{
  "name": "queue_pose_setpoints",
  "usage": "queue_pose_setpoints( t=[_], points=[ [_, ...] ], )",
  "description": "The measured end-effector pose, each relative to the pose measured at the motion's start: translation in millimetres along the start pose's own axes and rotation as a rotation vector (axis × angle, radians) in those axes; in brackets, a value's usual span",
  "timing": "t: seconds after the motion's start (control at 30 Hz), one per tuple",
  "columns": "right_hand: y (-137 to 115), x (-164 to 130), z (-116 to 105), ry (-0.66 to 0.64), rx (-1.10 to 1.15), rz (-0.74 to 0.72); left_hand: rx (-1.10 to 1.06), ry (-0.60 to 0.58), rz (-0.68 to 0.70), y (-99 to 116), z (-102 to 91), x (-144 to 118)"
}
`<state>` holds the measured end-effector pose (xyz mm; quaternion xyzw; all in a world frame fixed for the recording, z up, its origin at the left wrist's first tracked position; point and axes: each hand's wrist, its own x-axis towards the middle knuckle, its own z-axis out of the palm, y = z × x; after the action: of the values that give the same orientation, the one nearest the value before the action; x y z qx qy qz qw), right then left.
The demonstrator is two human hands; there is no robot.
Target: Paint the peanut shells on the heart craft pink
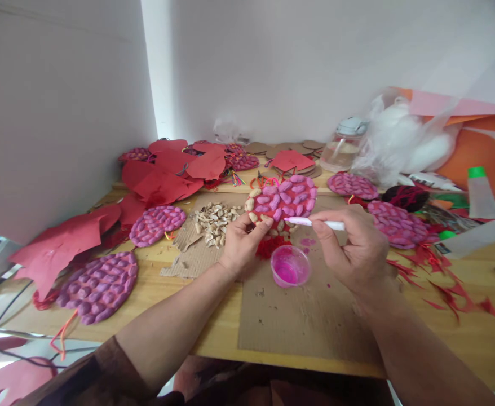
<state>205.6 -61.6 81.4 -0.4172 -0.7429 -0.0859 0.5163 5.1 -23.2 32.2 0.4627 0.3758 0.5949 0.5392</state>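
Observation:
My left hand [242,245] holds up a round disc covered with peanut shells [282,204]; most shells are painted pink, those along its left and lower rim are bare. My right hand [353,248] grips a white paintbrush [317,223] whose tip touches the disc's lower part. Just below the disc stands a small clear cup of pink paint [290,266] on a brown cardboard sheet [310,316]. A pile of unpainted peanut shells [214,221] lies to the left of my left hand.
Several finished pink shell discs lie around, one at the near left [99,286], one at the right [397,224]. Red paper cutouts [169,169] cover the back left of the wooden table [476,332]. A glass jar [343,148], white stuffing [403,141] and orange paper [480,152] stand at the back right.

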Motion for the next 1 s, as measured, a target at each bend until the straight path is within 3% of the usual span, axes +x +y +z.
queue_pose_setpoints(
  t=[0.53,1.0],
  points=[
    [2.8,-2.9,-1.0,0.002,-0.028,0.006,-0.109,0.037,-0.085,-7.6,-3.4,5.6],
    [4.5,-1.0,-0.7,0.033,-0.015,-0.040,-0.131,0.043,-0.072,-9.5,-5.0,6.8]
  ],
)
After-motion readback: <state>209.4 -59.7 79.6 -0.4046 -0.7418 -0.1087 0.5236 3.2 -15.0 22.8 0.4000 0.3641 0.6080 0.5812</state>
